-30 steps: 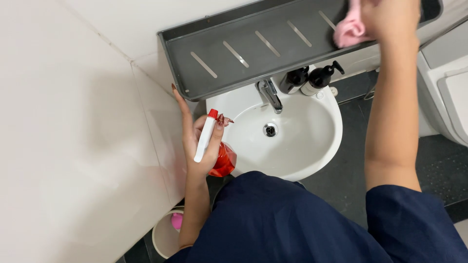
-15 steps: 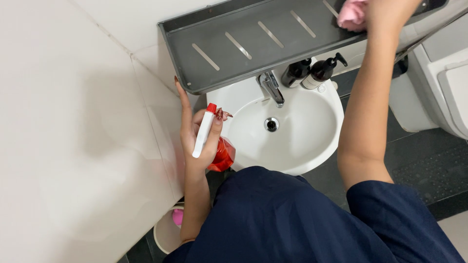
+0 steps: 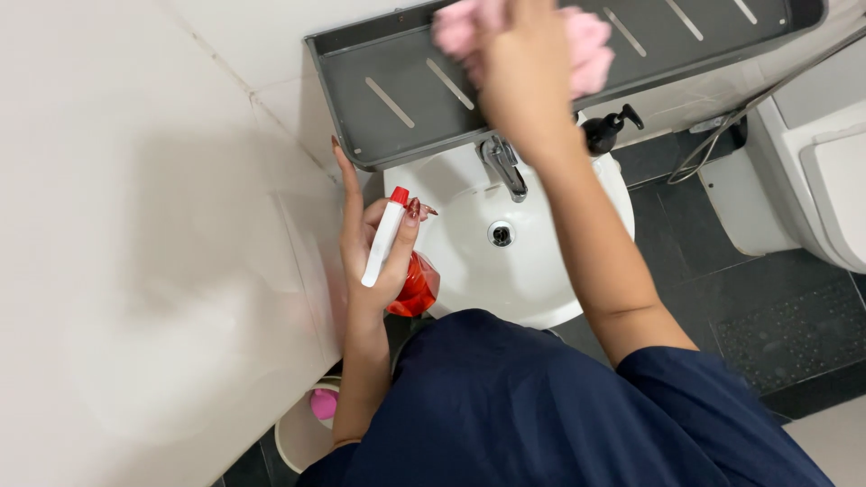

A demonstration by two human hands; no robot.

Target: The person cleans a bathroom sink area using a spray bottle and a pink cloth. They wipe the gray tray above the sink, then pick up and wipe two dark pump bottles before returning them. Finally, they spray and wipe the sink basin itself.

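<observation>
Pink cloth point(image 3: 591, 50) blurred, cut by top edge; shelf point(image 3: 397, 99) partly hidden.

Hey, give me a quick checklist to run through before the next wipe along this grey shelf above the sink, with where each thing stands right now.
1. Pink cloth held in the right hand: ok.
2. Cloth over the grey shelf: ok; contact cannot tell.
3. Red spray bottle gripped in the left hand: ok.
4. Nozzle aimed away from the wall: cannot tell.
5. Bare part of the shelf free of items: ok.
6. Black pump bottle below the shelf upright: ok.
</observation>
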